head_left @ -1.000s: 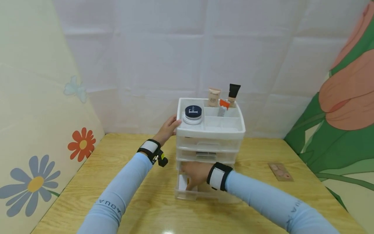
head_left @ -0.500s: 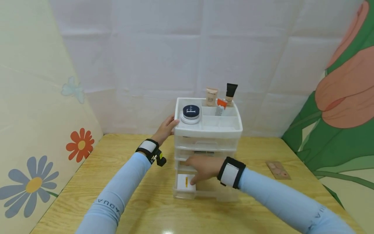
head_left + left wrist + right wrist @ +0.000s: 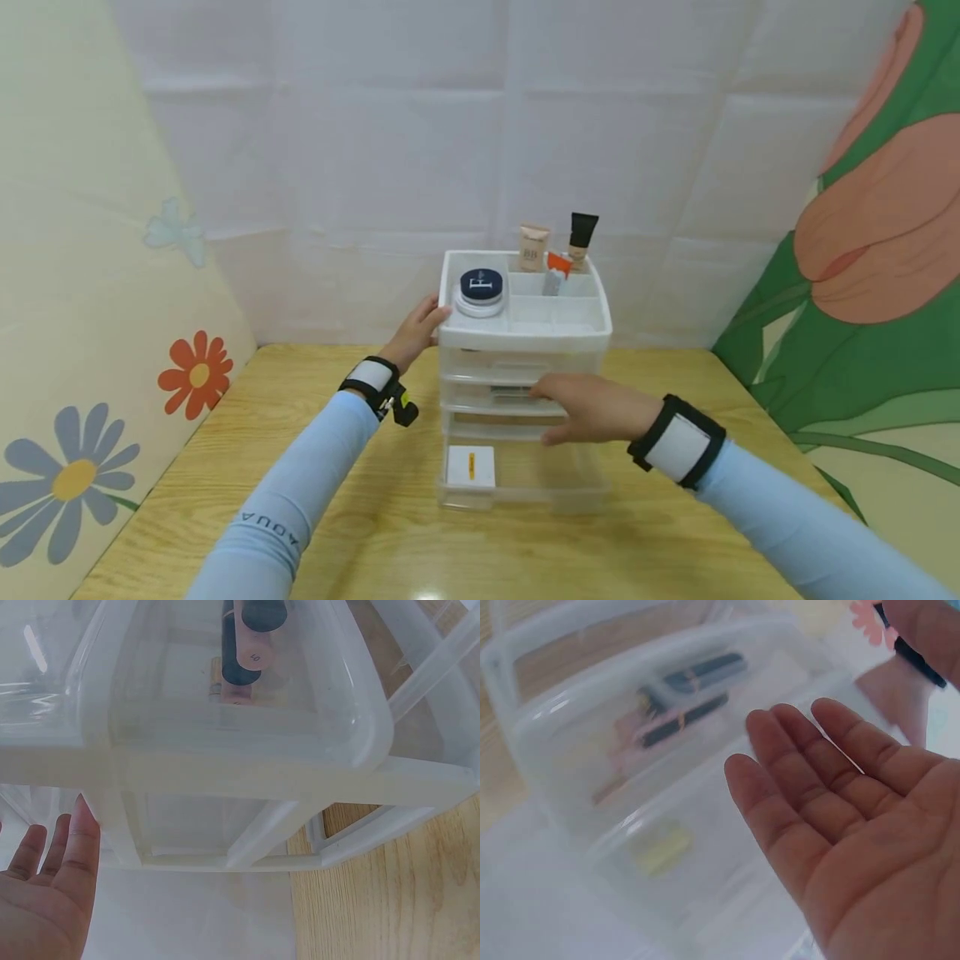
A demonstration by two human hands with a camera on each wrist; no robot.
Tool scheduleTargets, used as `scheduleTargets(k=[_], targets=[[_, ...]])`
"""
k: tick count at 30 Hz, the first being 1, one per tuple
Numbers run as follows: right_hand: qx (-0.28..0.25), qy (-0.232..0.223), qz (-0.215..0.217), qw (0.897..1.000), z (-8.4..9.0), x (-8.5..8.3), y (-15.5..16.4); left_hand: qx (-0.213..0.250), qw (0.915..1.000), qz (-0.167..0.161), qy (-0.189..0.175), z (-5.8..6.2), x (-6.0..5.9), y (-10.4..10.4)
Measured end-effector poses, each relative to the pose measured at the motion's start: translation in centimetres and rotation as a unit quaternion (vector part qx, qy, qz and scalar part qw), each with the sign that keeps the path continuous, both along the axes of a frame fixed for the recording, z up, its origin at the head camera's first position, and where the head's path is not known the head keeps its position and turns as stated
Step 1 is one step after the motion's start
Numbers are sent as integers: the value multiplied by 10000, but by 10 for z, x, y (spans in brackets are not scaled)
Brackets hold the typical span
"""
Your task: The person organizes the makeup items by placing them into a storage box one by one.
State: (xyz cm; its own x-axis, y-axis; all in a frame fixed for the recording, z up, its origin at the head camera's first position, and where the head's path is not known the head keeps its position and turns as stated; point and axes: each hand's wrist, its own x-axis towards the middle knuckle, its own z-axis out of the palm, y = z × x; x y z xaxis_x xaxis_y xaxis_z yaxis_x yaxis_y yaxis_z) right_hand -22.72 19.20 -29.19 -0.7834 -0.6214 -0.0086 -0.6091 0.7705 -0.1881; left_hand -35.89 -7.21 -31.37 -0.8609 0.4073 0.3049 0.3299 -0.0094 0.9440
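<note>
A white drawer unit [image 3: 525,342] with clear drawers stands on the wooden table. My left hand [image 3: 411,336] rests against its upper left side, thumb by the top rim; in the left wrist view its fingers lie straight along the frame. The bottom drawer [image 3: 547,496] is pulled out. A small white box [image 3: 471,467] with a yellow label sits at its left end. My right hand [image 3: 600,408] hovers in front of the middle drawers, fingers extended, palm bare in the right wrist view. Dark-capped tubes [image 3: 694,716] show through a drawer wall.
The top tray holds a jar with a navy lid [image 3: 482,286], a beige BB tube [image 3: 533,247], a black-capped tube [image 3: 582,239] and a small orange-ended tube [image 3: 557,273]. Behind the table [image 3: 360,542] hangs a white cloth [image 3: 375,167]; floral panels flank both sides.
My right hand has left the bottom drawer, moving up and to the right, and the white box stays in the drawer. My left hand keeps its place on the unit.
</note>
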Motion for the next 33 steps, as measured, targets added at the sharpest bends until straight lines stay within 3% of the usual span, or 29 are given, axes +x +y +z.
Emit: scheduleTargets(k=[16, 26, 33], targets=[[-602, 230, -502, 9967, 8, 14, 72, -123, 9999, 58, -5, 3, 4, -1], [-705, 505, -1140, 9897, -17, 5, 126, -16, 10000, -17, 10, 2, 4, 0], [-717, 390, -1726, 9816, -34, -8, 160, 6, 10000, -22, -32, 1, 3, 0]])
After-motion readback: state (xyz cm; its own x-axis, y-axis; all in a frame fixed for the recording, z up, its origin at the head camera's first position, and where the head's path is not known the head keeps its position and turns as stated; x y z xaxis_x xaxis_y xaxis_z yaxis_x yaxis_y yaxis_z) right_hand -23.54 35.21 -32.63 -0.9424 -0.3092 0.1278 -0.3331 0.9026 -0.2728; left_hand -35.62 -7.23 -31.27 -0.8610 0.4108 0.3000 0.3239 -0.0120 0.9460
